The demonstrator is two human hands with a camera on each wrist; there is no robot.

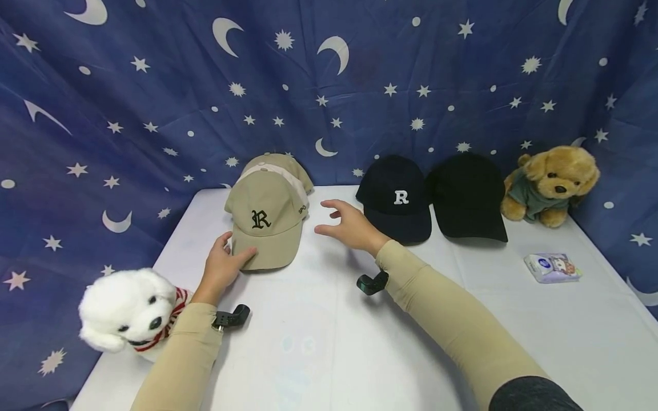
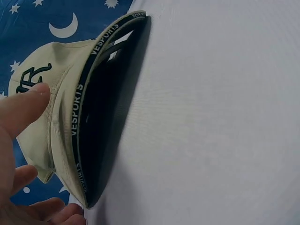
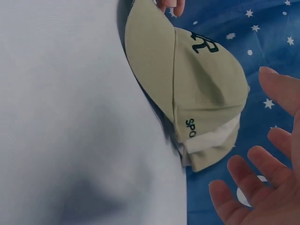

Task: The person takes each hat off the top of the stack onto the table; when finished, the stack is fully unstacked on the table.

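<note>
Flanking a beige cap, the left hand and the right hand both show thumb and fingers parted. The left thumb crosses over the brim in the head view, while the other left fingers lie loosely outside its edge; whether any of them touches the fabric cannot be told. The right fingers are wide apart and hold nothing; the beige cap lies near their tips without contact, and a navy cap stands just beside the knuckles. Farther from these fingers, past the navy cap, is a black cap. Beyond the left fingers, a rear crown and a pale band appear nested with the beige cap.

Likely faults: a push from the left thumb alone could skew the beige cap or slide the nested layers out of line, since the right fingers supply no counter-hold; a hard pinch could bend the brim; a backward swing of the right knuckles could knock the navy cap.
</note>
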